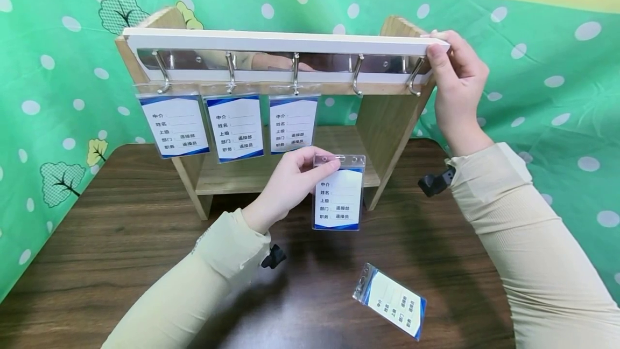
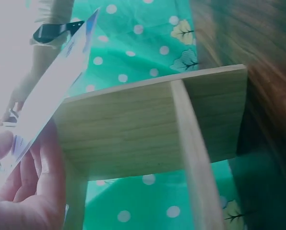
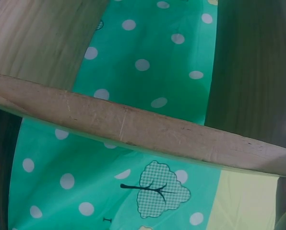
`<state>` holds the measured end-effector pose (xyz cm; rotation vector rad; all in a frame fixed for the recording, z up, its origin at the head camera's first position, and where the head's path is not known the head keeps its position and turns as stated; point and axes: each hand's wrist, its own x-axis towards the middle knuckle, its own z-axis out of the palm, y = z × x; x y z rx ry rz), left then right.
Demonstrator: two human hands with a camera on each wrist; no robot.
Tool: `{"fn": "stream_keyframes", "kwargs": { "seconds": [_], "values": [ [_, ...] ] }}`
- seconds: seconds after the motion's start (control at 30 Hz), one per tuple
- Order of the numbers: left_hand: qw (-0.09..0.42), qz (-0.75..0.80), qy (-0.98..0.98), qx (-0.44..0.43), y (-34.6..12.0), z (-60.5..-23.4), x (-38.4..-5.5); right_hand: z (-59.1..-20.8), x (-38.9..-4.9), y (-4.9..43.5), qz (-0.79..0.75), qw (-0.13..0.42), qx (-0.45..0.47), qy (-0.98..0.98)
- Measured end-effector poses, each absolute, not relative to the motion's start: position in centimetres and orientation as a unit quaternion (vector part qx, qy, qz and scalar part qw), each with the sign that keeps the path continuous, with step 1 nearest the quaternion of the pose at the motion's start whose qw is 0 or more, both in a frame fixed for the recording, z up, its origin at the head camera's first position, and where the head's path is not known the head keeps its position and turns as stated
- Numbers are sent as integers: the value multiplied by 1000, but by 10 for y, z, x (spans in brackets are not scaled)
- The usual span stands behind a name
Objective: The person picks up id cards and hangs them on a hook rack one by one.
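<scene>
My left hand (image 1: 295, 182) pinches the clear top edge of an ID badge holder (image 1: 338, 201) between thumb and fingers. The badge hangs upright in front of the wooden rack (image 1: 387, 133), below the hook rail. In the left wrist view the same badge (image 2: 54, 81) appears edge-on and washed out by glare. My right hand (image 1: 460, 88) grips the right end of the white hook rail (image 1: 286, 42), thumb on its front. Three ID badges, left (image 1: 175, 125), middle (image 1: 234, 128) and right (image 1: 293, 123), hang on the rail's three left hooks. The two right hooks carry nothing.
Another ID badge (image 1: 393, 301) lies slanted on the dark wooden table (image 1: 121, 263), near its front. A green dotted cloth (image 1: 557, 123) covers the wall behind the rack. The rack's side panel (image 3: 133, 124) crosses the right wrist view.
</scene>
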<state>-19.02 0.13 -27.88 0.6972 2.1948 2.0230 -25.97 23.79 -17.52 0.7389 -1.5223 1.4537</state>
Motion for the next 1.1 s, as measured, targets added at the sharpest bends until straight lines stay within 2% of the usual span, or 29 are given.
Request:
{"fn": "stream_keyframes", "kwargs": {
  "seconds": [0.37,0.9,1.1],
  "values": [
    [-16,655,713,250,7,-256,-190,-182,-272,249,589,443,294,-608],
    [-149,623,712,288,15,-222,-202,-179,-267,245,583,442,297,-613],
    [-170,626,707,282,20,-214,-206,-179,-273,247,578,445,299,-615]
  ]
}}
